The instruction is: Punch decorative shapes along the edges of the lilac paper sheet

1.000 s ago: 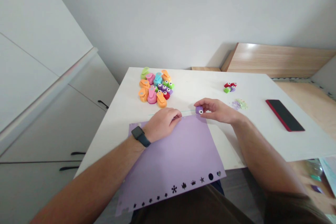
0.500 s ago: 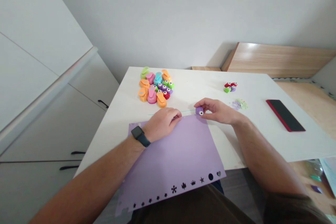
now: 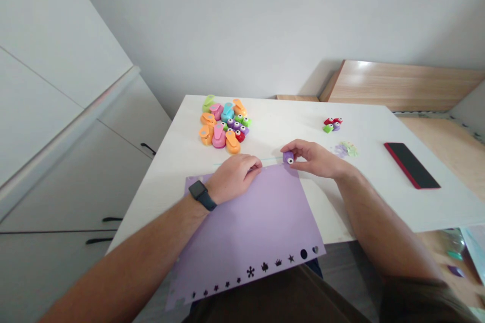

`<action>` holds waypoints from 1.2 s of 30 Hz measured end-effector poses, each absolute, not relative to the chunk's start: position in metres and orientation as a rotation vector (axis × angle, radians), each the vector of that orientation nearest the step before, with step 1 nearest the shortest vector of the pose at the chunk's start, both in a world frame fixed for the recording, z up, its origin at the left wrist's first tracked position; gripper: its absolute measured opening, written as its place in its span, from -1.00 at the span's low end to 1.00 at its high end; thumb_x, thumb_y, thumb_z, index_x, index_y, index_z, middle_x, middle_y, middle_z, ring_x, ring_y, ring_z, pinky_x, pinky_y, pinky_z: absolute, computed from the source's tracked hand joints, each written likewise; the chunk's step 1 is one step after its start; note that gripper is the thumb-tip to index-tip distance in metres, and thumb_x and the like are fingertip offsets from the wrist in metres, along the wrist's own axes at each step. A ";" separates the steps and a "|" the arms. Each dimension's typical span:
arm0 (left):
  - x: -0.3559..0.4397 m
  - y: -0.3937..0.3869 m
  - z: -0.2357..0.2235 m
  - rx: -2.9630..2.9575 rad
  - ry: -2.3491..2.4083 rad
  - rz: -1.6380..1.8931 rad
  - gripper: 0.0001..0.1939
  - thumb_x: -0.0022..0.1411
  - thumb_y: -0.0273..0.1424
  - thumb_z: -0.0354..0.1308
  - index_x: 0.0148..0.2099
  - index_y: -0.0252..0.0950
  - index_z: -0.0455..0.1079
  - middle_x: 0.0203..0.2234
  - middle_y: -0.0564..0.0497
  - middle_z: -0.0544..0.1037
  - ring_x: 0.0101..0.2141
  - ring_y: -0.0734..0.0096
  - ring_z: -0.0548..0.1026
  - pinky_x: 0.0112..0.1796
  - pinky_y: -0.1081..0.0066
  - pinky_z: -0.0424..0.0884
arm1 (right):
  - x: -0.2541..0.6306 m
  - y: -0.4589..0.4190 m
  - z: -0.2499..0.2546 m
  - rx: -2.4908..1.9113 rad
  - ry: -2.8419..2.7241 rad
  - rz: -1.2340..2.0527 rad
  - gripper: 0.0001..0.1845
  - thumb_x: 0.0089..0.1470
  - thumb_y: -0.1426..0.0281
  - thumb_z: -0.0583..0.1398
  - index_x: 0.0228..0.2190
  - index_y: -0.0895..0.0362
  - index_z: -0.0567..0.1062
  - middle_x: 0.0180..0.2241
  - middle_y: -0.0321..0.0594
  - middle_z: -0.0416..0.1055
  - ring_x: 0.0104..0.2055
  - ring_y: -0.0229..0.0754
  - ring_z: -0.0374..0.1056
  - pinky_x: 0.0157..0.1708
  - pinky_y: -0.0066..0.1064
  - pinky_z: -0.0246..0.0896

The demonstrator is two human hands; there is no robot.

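- Two bare hands at a white table [image 3: 280, 126]:
- Left hand [image 3: 234, 179] — curled on the top edge of a lilac sheet [image 3: 246, 232]; whether it grips the sheet cannot be told.
- Right hand [image 3: 314, 159] — half closed, pinching a purple punch [image 3: 288, 157] just above the sheet's edge.
- Farther back — a cluster of craft punches [image 3: 223, 128]; to the right, a phone [image 3: 411, 165].

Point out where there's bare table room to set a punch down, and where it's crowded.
Bare tabletop lies behind the right hand, between the cluster of paper punches and the small punches. Another patch lies between the paper scraps and the phone. The tightly packed cluster is the crowded spot.
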State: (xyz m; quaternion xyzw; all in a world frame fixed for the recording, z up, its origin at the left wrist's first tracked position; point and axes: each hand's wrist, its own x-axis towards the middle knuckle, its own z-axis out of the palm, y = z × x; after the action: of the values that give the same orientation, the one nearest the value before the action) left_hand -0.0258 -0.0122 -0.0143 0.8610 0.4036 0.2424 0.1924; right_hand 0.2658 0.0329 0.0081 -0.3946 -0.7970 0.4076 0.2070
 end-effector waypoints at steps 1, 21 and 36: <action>-0.026 -0.012 -0.015 2.415 1.134 0.682 -0.88 0.41 -0.43 0.09 -0.14 -0.27 0.46 -0.27 -0.03 0.60 -0.22 0.29 0.53 -0.17 0.31 0.40 | 0.266 0.033 0.009 -1.100 -2.219 1.131 -0.55 0.10 0.35 0.32 0.05 0.05 0.51 -0.09 -0.15 0.53 -0.11 -0.10 0.45 0.01 -0.16 0.39; -0.025 -0.012 -0.013 2.410 1.140 0.692 -0.89 0.42 -0.43 0.10 -0.14 -0.28 0.46 -0.28 -0.02 0.59 -0.23 0.30 0.52 -0.18 0.32 0.38 | 0.264 0.031 0.010 -1.122 -2.217 1.089 -0.55 0.09 0.38 0.31 0.05 0.04 0.51 -0.08 -0.15 0.51 -0.12 -0.10 0.43 0.00 -0.15 0.38; -0.026 -0.012 -0.015 2.432 1.141 0.709 -0.88 0.42 -0.42 0.10 -0.13 -0.28 0.47 -0.27 -0.01 0.59 -0.24 0.30 0.53 -0.19 0.31 0.38 | 0.263 0.028 0.014 -1.107 -2.287 1.160 -0.53 0.08 0.36 0.32 0.05 0.07 0.50 -0.09 -0.16 0.51 -0.12 -0.10 0.41 -0.01 -0.17 0.35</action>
State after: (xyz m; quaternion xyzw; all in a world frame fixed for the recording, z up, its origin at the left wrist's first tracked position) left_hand -0.0261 -0.0118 -0.0147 0.8609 0.4038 0.2512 0.1806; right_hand 0.2634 0.0283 0.0136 -0.3902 -0.8065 0.4091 0.1732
